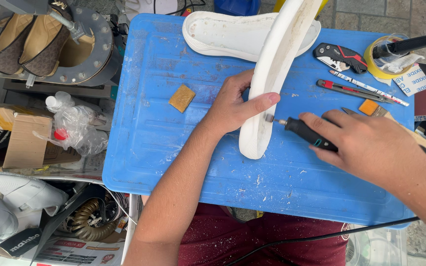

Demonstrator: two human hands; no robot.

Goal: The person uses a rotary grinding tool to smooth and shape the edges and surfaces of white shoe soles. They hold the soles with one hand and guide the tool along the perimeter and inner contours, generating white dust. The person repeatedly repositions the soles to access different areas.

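Blue plastic worktop [163,148], dusted with white shavings, sits over a paved floor with clutter crowding its left side.
Left hand [232,106] has its fingers [265,100] wrapped round a white shoe sole [272,74] stood on edge, thumb pressed on the near face. Right hand [366,145] grips a black rotary tool [306,132], fingers curled snug round the body, its bit touching the sole's edge low down. Second white sole [223,34] lies flat behind. Tan sanding block [182,97] sits apart to the left; folding knife [340,56], tape roll [383,61], red utility knife [348,90] and brush [378,111] lie to the right. Tool's cord [321,237] trails across the lap.
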